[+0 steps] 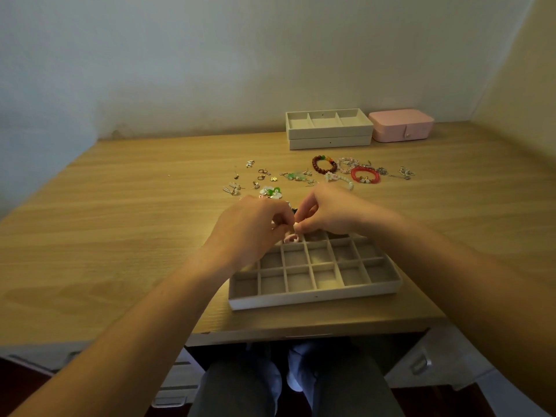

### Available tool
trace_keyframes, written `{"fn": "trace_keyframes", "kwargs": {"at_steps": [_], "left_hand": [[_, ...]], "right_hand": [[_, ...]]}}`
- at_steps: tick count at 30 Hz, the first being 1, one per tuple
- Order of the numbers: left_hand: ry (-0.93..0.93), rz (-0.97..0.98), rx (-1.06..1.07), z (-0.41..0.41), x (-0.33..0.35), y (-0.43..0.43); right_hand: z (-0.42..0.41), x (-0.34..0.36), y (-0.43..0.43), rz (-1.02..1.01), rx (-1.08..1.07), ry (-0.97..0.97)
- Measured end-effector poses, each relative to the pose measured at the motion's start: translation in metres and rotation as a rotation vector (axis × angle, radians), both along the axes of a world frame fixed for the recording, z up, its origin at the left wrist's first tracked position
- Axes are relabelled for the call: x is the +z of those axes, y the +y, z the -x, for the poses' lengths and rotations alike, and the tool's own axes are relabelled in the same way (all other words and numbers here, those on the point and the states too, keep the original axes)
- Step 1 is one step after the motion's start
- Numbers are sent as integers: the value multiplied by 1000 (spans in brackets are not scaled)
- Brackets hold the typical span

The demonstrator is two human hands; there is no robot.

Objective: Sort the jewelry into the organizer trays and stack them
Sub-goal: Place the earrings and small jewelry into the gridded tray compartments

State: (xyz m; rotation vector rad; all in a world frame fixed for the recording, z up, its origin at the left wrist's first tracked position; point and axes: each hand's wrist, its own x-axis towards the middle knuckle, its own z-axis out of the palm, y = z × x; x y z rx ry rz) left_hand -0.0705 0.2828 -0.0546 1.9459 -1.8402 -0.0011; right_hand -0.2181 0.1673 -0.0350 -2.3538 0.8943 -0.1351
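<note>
Work surface: a light wood-grain desk [120, 221] set against a pale wall.
Operator position: seated at the near edge, with legs in dark trousers [346, 386] under the desk and both bare forearms reaching forward.
Grid tray [316, 299]: a white-walled tray with beige lining that lies flat just inside the near edge, slightly right of centre. It is divided into rows of small square cells, and the visible cells hold nothing.
Left hand [252, 227]: positioned above the tray's far left corner. The fingers are curled inward and the tips are closed on a small pink piece [291, 237].
Right hand [328, 212]: positioned above the tray's far edge. The thumb and forefinger are pinched together, meeting the left fingertips at the same piece. The other fingers are curled.
Small pink piece: hangs at the joined fingertips, above the far left cells. Its type is too small to identify.
Loose earrings [258, 176]: scattered on the desk beyond the hands, to the left.
Green and white pieces [270, 191]: just beyond the left hand.
Brown bead bracelet [324, 164]: beyond the right hand.
Red bracelet [365, 175]: to the right of the brown one, beside pale beaded strands.
Silver pieces [404, 173]: at the right end of the scatter.
Three-cell tray [329, 129]: stacked on a second tray [331, 142] at the far edge.
Pink box [401, 126]: closed, just right of the stack.
</note>
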Motion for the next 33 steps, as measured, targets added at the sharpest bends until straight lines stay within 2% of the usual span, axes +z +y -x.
{"fn": "trace_keyframes", "kwargs": {"at_steps": [4,8,16,29,33], "left_hand": [[25,-7,56,-8,-5,-4],[150,-10,109,-13,-12,-14],[408,-156,26,-18,-10,-25],[519,-196,100,-13,-8,-24],[519,-191,141,-11,-9,-25]], "right_hand": [[1,0,1,54,28,11],[3,-1,6,127,50,4],[2,-9,16,247,28,-8],[-4,-16,16,231,-101,-71],[-4,-16,16,242,-72,-19]]}}
